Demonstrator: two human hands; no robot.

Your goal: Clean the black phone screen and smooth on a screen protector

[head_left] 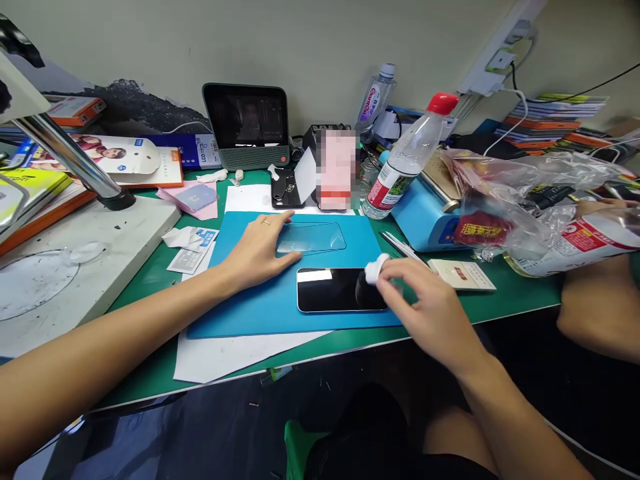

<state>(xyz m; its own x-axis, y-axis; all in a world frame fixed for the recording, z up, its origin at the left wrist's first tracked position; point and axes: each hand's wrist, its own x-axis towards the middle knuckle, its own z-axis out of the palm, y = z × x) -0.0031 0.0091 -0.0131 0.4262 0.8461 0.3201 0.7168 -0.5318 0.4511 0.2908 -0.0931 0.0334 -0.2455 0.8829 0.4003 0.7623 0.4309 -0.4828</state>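
My left hand (257, 248) rests on the blue mat (250, 310). Its thumb and index finger are spread apart around the left end of a clear screen protector (320, 238); I cannot tell whether they touch it. Closer to me on the mat lies a smartphone (327, 291), its dark, glossy screen facing up. My right hand (425, 297) pinches a small white wad (376, 269), perhaps tissue, over the phone's right end. That hand and the wad hide part of the phone's edge.
Behind the mat stand a small display device (247, 127), a partly blurred pink box (336, 170) and a red-capped bottle (407, 160). A lamp base (100, 267) fills the left. On the right are a plastic bag (500, 187), a cream card (463, 275) and another person's arm (597, 300).
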